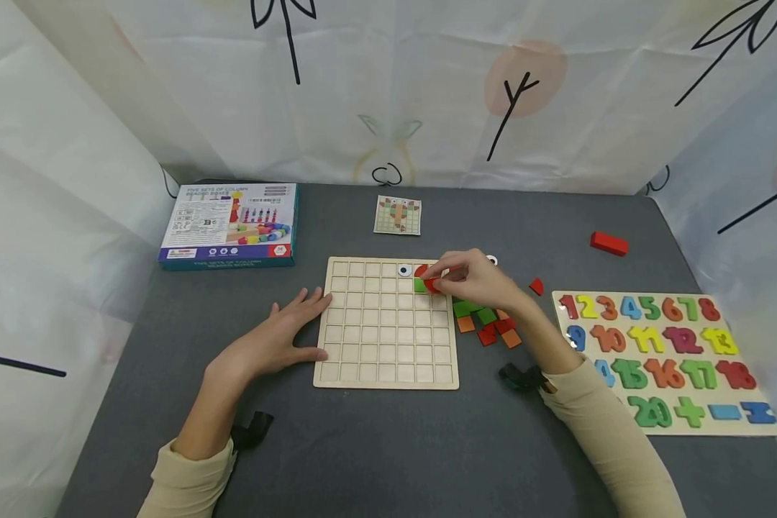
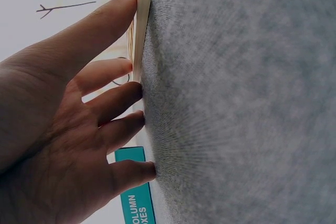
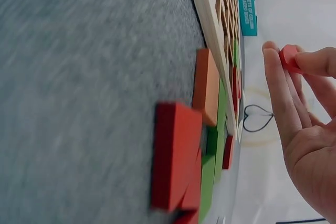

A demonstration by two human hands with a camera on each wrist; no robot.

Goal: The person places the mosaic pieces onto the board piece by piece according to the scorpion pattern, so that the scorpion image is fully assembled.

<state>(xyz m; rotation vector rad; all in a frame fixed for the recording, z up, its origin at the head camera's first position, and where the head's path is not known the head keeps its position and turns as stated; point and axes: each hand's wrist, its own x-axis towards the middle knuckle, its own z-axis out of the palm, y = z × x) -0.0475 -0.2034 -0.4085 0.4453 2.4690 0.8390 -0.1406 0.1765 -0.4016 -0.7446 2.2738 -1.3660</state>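
A pale wooden grid board (image 1: 386, 338) lies flat on the dark table. My left hand (image 1: 265, 338) rests at its left side, thumb and fingers spread along the edge; the left wrist view shows the fingertips right at the wood. Over the board's upper right, my right hand (image 1: 475, 279) pinches a small red piece (image 3: 290, 59) with a rounded side between thumb and fingers. Below it, in the top rows, sit a white tile with a black eye dot (image 1: 404, 270), a red tile (image 1: 421, 270) and a green tile (image 1: 419, 285).
Loose green, orange and red tiles (image 1: 485, 316) lie against the board's right side, with a red piece (image 1: 536, 286) farther right. A pattern card (image 1: 398, 215) lies behind the board. Around stand a boxed set (image 1: 229, 224), a red block (image 1: 609, 243) and a number board (image 1: 673, 363).
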